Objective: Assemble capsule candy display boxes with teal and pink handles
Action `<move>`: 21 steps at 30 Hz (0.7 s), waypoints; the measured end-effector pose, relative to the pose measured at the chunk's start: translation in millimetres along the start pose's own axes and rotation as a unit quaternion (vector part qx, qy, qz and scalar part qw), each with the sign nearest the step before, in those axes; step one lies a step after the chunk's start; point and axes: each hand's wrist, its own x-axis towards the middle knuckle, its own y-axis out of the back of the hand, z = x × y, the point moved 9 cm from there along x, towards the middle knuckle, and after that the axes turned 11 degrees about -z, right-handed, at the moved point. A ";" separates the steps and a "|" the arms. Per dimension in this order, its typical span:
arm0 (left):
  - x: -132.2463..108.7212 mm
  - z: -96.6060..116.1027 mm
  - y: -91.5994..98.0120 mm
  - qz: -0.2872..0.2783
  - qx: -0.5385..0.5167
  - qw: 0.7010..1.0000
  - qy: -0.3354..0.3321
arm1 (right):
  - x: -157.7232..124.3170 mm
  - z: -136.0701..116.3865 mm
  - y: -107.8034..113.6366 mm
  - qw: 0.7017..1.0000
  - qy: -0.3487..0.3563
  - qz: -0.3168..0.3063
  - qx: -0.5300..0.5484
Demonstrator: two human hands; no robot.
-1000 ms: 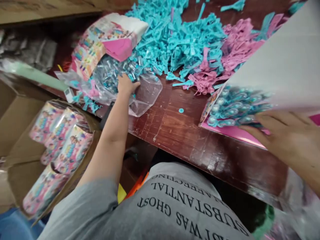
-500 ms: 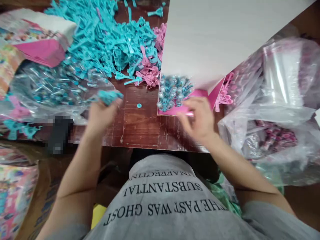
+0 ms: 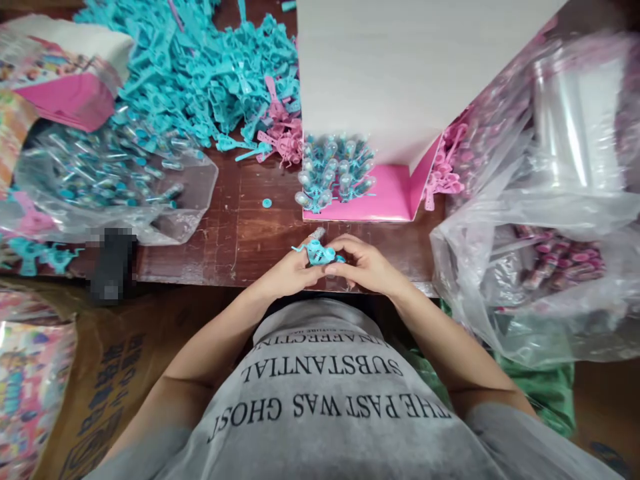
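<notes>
My left hand (image 3: 291,272) is closed on a turquoise plastic piece (image 3: 319,252) with a thin curled arm, just above the table's front edge. At the right end of that piece, my right hand (image 3: 369,267) has its fingers pinched together. A small darker blue end (image 3: 341,259) shows between those fingers; the rest of it is hidden. Beyond my hands stands a white and pink cardboard box (image 3: 387,193), open towards me. Clear round-topped tubes on turquoise pieces (image 3: 327,170) stand upright in rows in its left part.
Turquoise plastic pieces (image 3: 200,73) lie heaped at the back left, with pink ones (image 3: 285,137) beside them. A clear bag of blue-capped tubes (image 3: 115,173) is at left, near a blurred black object (image 3: 113,263). Another clear bag (image 3: 480,273) with pink-capped tubes lies right. A turquoise disc (image 3: 267,203) rests mid-table.
My left hand has come right with the turquoise piece. My right hand has drawn back from the box, and both hands now meet in front of me.
</notes>
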 end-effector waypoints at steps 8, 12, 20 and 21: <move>6.1 -26.9 -2.6 0.054 -0.138 0.985 0.092 | -40.1 15.8 53.2 0.991 0.002 0.135 0.024; 12.2 -5.4 -10.2 0.013 0.017 0.997 0.079 | -44.1 -5.2 61.5 0.993 0.033 0.081 -0.073; 30.3 39.0 -15.2 -0.005 0.144 0.989 0.022 | -44.0 -56.8 64.1 0.930 0.133 -0.030 -0.342; 31.1 40.3 -14.4 -0.002 0.144 0.989 0.020 | -44.8 -59.0 64.4 0.923 0.136 -0.029 -0.358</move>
